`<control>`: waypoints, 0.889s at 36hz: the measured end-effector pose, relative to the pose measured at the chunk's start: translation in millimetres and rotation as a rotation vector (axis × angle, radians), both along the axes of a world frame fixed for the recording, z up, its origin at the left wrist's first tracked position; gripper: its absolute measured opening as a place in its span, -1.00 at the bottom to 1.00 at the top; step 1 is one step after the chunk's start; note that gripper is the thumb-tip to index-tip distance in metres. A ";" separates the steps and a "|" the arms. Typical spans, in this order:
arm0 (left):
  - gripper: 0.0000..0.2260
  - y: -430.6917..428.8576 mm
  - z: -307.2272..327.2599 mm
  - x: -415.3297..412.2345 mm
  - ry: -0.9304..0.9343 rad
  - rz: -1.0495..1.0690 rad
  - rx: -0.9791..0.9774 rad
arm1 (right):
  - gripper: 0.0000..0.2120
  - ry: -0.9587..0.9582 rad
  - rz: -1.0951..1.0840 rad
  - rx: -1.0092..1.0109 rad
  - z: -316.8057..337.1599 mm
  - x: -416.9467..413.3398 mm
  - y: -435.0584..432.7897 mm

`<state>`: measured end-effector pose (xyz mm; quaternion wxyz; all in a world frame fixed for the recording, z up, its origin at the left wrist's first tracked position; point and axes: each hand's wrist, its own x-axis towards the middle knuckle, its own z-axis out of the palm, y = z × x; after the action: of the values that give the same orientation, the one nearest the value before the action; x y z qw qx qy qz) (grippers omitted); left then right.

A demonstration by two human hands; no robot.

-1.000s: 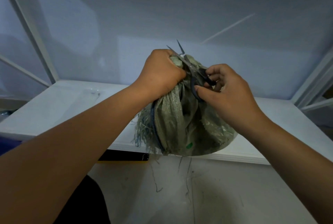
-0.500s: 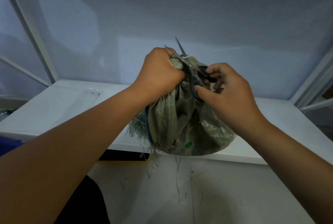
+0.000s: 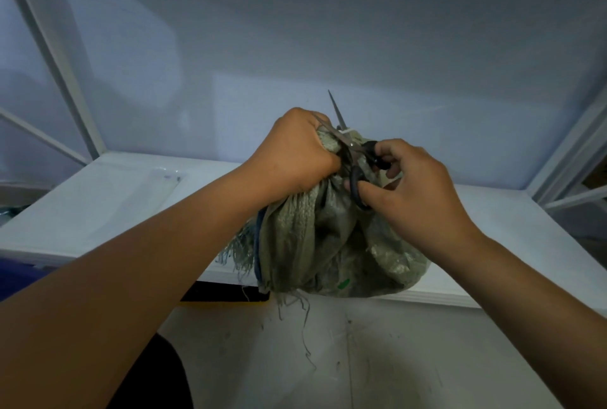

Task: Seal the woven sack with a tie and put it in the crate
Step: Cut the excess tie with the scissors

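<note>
Left hand (image 3: 295, 152) fisted tight round gathered neck of woven sack (image 3: 328, 244). Right hand (image 3: 410, 185) fingers (image 3: 391, 149) through black scissors (image 3: 356, 162) loops, blades parted at white tie (image 3: 346, 130). Sack at table (image 3: 98, 205) front edge.

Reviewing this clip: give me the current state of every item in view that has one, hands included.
Woven sack: neck bunched shut, resting on the table edge.
Scissors: blades open at the neck.
White tie: at the neck; fastening unclear.
Left hand: clenched on the sack's neck.
Right hand: fingers in the scissor handles.
</note>
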<state>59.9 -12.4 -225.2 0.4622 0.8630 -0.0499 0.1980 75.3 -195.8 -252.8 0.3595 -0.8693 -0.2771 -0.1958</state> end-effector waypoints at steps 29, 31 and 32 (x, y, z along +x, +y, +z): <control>-0.61 20.9 -2.0 -1.4 0.094 -0.214 0.085 | -0.50 -0.037 0.086 -0.057 -4.2 7.4 -2.8; -0.62 20.8 -2.0 -1.3 0.099 -0.218 0.062 | -0.50 -0.014 0.100 -0.029 -4.2 8.1 -3.2; -0.61 20.6 -1.8 -1.4 0.102 -0.220 0.054 | -0.50 -0.005 0.107 -0.016 -4.5 8.4 -3.3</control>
<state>58.5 8.2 -227.0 0.4597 0.8733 -0.1260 0.1004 83.7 -199.0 -257.2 0.3618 -0.8556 -0.3256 -0.1760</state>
